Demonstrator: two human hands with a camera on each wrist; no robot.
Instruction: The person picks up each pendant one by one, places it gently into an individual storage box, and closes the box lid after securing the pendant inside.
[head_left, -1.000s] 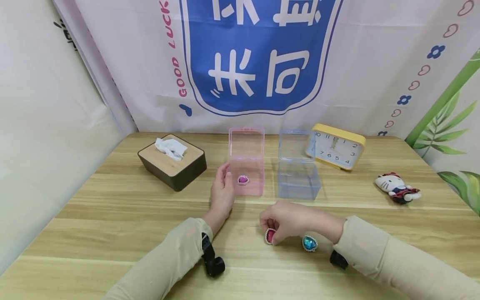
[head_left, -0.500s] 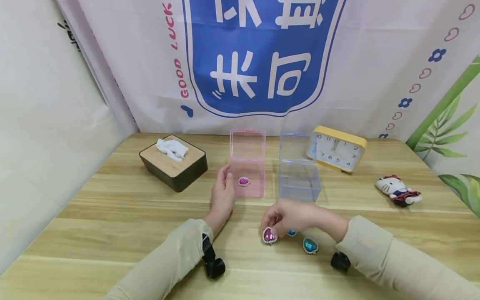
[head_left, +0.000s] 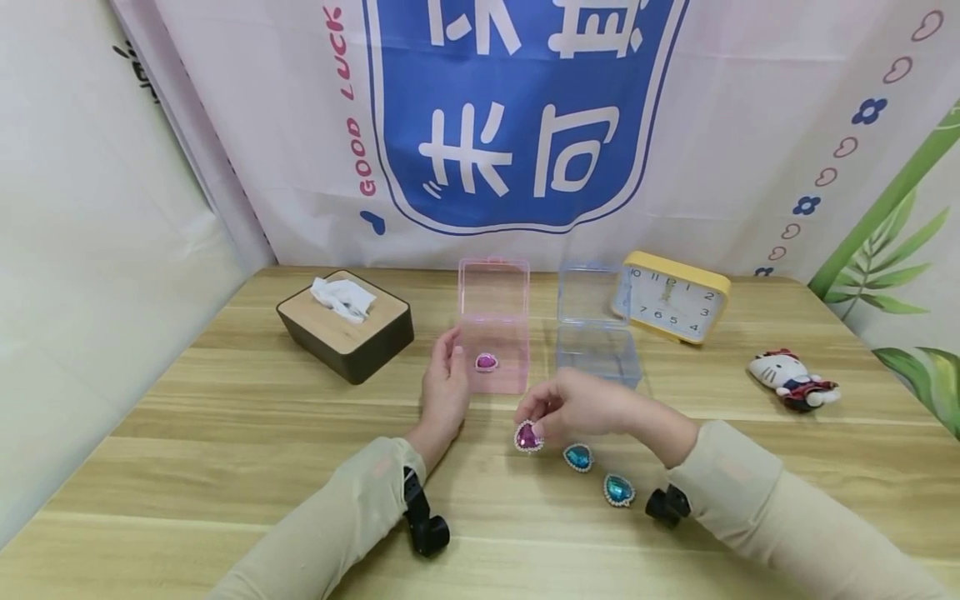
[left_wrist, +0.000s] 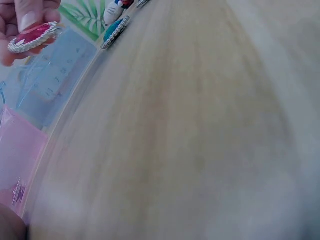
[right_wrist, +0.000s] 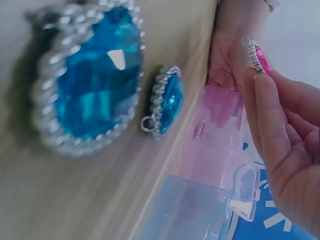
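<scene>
Tissue box, yellow clock and cat doll.

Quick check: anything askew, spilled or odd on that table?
One mild oddity: the white cat figure in red-and-dark clothes lies down, as if toppled, right of the yellow rectangular clock. No spills show; the clear pink plastic box stands upright.

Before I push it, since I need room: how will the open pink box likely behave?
The pink box is probably light, its transparent walls looking thin. Being flat-sided, it should slide rather than roll. Its raised lid might swing, and the gem inside could shift.
</scene>
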